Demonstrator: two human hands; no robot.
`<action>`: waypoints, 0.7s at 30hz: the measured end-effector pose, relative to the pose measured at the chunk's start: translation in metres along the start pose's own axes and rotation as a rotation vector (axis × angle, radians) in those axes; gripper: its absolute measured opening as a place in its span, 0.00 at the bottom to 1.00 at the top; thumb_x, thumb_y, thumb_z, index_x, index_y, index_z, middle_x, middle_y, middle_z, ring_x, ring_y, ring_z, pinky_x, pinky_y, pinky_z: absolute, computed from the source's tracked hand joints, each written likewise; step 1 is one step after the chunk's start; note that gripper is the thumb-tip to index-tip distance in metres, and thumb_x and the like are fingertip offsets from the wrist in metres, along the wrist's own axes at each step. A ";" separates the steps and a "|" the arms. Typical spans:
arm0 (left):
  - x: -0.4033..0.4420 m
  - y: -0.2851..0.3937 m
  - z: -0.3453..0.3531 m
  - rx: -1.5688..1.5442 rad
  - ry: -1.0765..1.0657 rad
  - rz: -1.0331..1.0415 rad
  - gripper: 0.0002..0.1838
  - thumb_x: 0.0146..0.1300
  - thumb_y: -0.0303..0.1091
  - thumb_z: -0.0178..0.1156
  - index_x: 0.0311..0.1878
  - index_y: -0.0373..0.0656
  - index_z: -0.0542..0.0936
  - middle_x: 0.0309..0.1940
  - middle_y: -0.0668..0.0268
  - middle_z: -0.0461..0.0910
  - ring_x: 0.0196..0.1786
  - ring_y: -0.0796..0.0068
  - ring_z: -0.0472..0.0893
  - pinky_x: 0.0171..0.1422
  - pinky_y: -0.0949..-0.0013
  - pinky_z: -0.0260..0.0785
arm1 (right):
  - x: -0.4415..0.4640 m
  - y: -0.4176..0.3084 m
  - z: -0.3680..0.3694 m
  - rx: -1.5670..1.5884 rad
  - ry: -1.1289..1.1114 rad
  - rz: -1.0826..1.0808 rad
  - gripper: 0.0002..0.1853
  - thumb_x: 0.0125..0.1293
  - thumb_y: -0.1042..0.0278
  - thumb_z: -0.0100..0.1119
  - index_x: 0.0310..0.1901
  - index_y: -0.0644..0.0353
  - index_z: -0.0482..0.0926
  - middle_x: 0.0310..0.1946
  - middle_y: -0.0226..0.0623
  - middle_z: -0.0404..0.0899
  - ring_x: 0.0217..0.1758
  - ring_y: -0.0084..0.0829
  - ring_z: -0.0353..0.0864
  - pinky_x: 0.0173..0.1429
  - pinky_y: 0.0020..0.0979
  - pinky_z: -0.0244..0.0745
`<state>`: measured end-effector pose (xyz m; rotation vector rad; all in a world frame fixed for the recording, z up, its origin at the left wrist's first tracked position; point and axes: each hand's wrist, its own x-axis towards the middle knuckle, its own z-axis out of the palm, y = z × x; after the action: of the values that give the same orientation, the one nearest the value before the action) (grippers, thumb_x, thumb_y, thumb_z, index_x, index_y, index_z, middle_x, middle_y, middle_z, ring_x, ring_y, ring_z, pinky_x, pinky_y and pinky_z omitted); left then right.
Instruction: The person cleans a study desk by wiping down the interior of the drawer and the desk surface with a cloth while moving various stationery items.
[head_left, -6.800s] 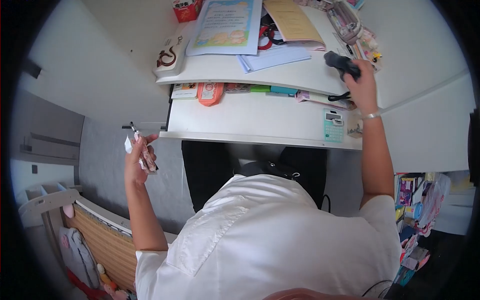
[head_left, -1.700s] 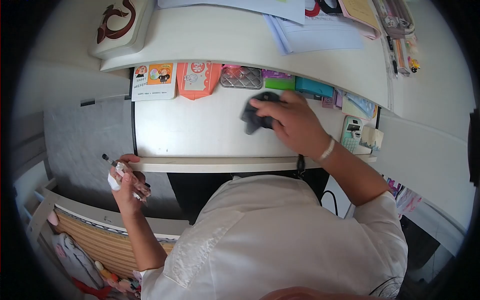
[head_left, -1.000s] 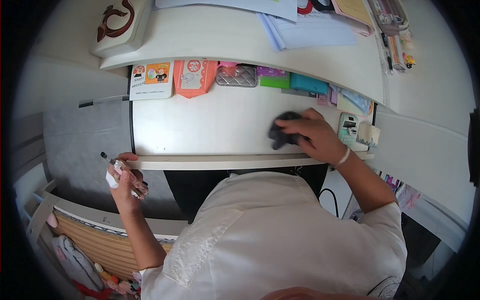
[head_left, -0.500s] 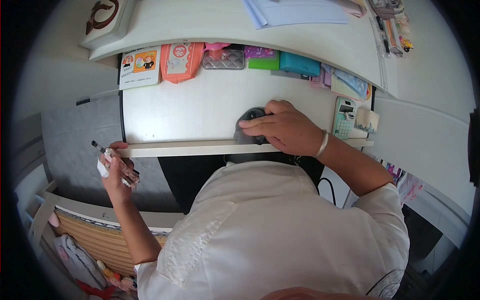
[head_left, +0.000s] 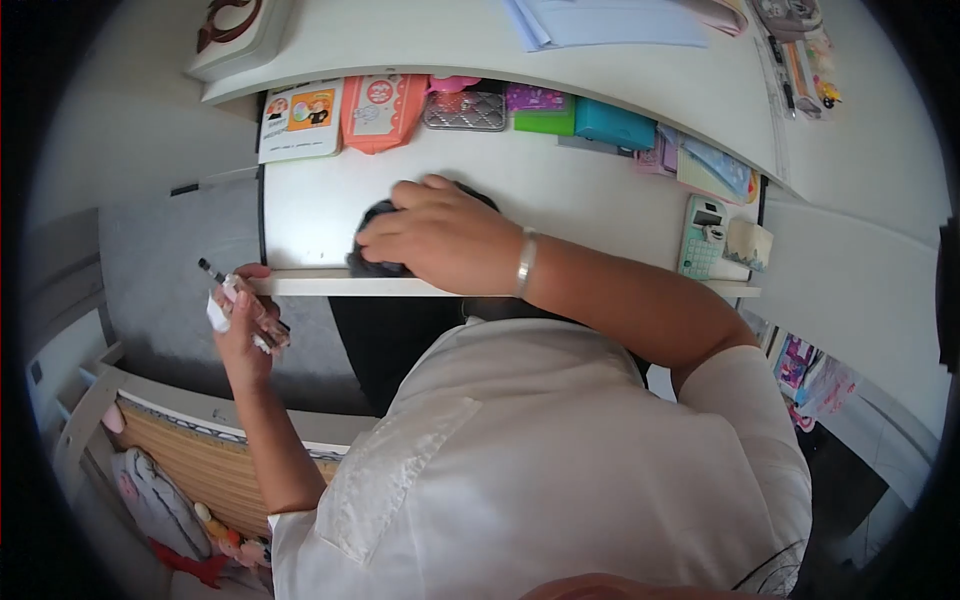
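Note:
My right hand presses a dark grey cloth onto the white floor of the open drawer, near its front edge. Its fingers are closed over the cloth, and part of the cloth sticks out on both sides. At the drawer's front left corner, my left hand is wrapped around a bundle. In that bundle I see a pen with a dark end, a white crumpled piece like tissue and pinkish, partly clear bits I cannot identify. Fingers of this hand touch the drawer front.
Along the drawer's back lie a cartoon-covered notebook, an orange pouch, a quilted silver case and a teal case. A mint calculator lies at the right. Papers rest on the desktop above.
My right hand has slid the cloth leftward across the drawer floor. My left hand keeps its hold on the bundle at the corner. The view has shifted slightly.

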<state>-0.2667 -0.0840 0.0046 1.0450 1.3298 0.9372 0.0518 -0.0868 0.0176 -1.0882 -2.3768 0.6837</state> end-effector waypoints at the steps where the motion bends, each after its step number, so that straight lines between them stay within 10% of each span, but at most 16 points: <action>1: 0.000 0.000 0.001 -0.014 0.003 0.006 0.22 0.68 0.47 0.60 0.51 0.36 0.77 0.26 0.73 0.72 0.23 0.86 0.70 0.22 0.81 0.59 | 0.011 -0.001 0.004 0.005 -0.036 0.007 0.17 0.56 0.74 0.61 0.47 0.49 0.85 0.50 0.18 0.81 0.49 0.29 0.72 0.61 0.33 0.66; 7: 0.001 -0.007 -0.004 -0.263 -0.029 -0.024 0.22 0.66 0.46 0.63 0.50 0.36 0.76 0.47 0.59 0.80 0.26 0.82 0.76 0.23 0.79 0.68 | -0.039 0.013 -0.042 0.095 -0.111 0.024 0.22 0.49 0.79 0.65 0.48 0.48 0.85 0.50 0.26 0.79 0.50 0.33 0.73 0.58 0.36 0.68; 12: 0.002 -0.015 0.004 -0.470 0.031 -0.084 0.26 0.69 0.51 0.59 0.53 0.34 0.76 0.26 0.69 0.75 0.23 0.84 0.75 0.21 0.82 0.67 | -0.075 0.011 -0.062 -0.018 -0.240 0.166 0.18 0.51 0.80 0.61 0.43 0.48 0.85 0.41 0.27 0.76 0.45 0.34 0.72 0.54 0.35 0.68; 21: 0.001 -0.021 0.005 -0.525 0.054 -0.085 0.25 0.69 0.51 0.58 0.53 0.34 0.76 0.28 0.69 0.75 0.25 0.83 0.74 0.24 0.81 0.64 | 0.081 -0.017 0.023 -0.043 -0.097 -0.126 0.10 0.54 0.75 0.59 0.37 0.51 0.84 0.39 0.30 0.75 0.45 0.34 0.74 0.51 0.35 0.71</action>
<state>-0.2626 -0.0898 -0.0158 0.5586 1.0759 1.1734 -0.0189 -0.0392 0.0247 -0.9317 -2.5288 0.6570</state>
